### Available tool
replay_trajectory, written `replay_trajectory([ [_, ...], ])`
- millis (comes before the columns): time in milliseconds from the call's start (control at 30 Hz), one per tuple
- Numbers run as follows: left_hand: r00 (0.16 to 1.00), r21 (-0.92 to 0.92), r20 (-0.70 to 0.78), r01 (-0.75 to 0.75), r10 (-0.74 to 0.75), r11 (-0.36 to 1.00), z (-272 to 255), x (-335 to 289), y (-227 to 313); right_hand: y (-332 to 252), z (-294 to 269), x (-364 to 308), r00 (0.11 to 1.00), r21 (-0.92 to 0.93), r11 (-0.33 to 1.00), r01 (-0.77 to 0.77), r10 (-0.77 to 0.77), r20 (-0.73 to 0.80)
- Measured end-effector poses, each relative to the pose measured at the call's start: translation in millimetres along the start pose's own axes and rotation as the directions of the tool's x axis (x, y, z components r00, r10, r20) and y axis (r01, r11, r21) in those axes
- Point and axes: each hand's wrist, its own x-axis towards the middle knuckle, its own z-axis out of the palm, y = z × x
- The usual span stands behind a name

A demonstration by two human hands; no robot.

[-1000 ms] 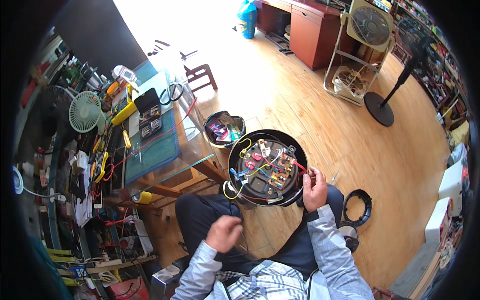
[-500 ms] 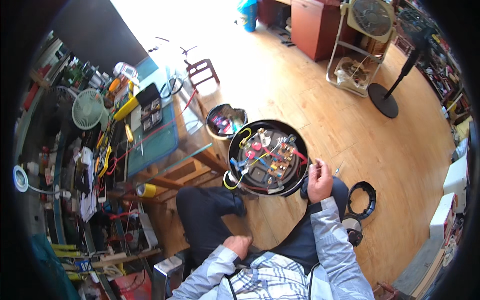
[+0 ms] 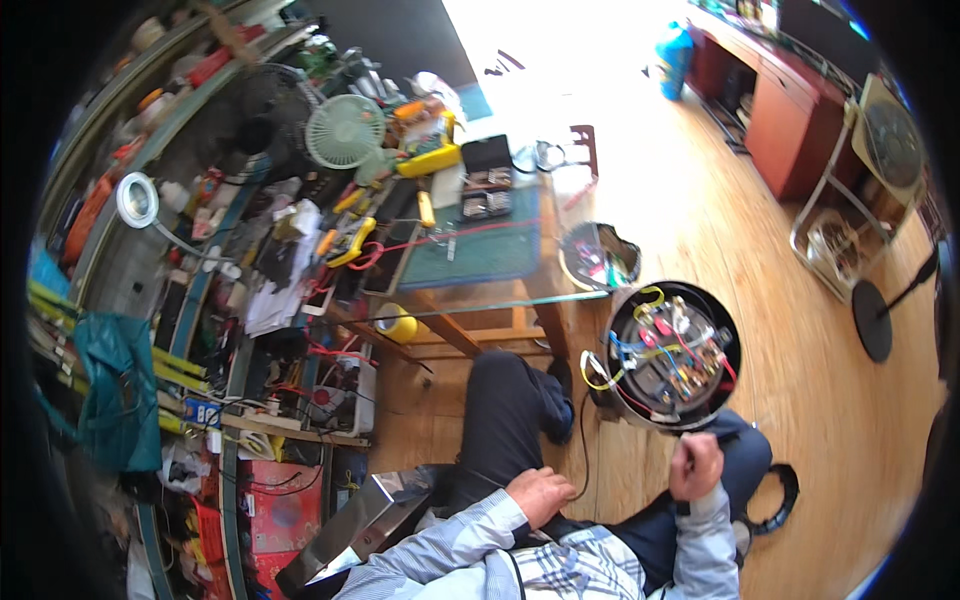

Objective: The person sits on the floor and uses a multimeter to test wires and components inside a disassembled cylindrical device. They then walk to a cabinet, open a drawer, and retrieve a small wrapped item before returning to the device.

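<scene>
A round, dark appliance housing [image 3: 728,398] stands in front of me, its circuit board [image 3: 694,378] and coloured wires facing up. By its near rim is my right hand [image 3: 696,467], raised over my right thigh with the fingers curled in. Whatever those fingers may hold is hidden. My left hand [image 3: 541,497] lies loosely on my left thigh, fingers stretched out and holding nothing. A yellow-and-white wire loop [image 3: 598,372] hangs over the housing's left side. From near its base a dark cord [image 3: 586,440] runs down toward my left hand.
To the left, a glass-topped table [image 3: 480,255] carries pliers [image 3: 352,243] and an open bit case [image 3: 486,190]. A bin [image 3: 568,262] stands behind the housing. A black ring [image 3: 782,500] lies on the floor by my right knee. Fans stand at the far right.
The view has swung left, so everything sits farther right. My right hand has drawn back from the housing's right side to its near rim, its fingers curling. My left hand stays on my thigh.
</scene>
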Motion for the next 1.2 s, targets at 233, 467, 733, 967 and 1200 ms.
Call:
replay_trajectory([
  [233,0.945,-0.195,-0.305,0.06,-0.118,0.979,-53,-24,-14,-16,20,-2,0.987,0.12,0.99,-0.067,0.049,0.152],
  [467,0.805,-0.226,-0.524,0.184,-0.279,0.957,-119,-81,-81,-17,26,-6,0.943,0.063,0.982,-0.176,0.15,0.298],
  [733,0.138,-0.718,-0.602,0.338,-0.786,0.609,-133,-111,-237,-6,36,-19,0.87,-0.051,0.959,-0.277,0.273,0.411],
  [967,-0.056,-0.229,-0.973,0.364,-0.224,0.903,-248,-95,-231,-6,39,-20,0.831,-0.091,0.933,-0.348,0.352,0.43],
  [1200,0.116,-0.194,-0.845,0.843,-0.522,0.501,-349,-39,-269,-12,40,-17,0.812,-0.105,0.943,-0.317,0.327,0.484],
])
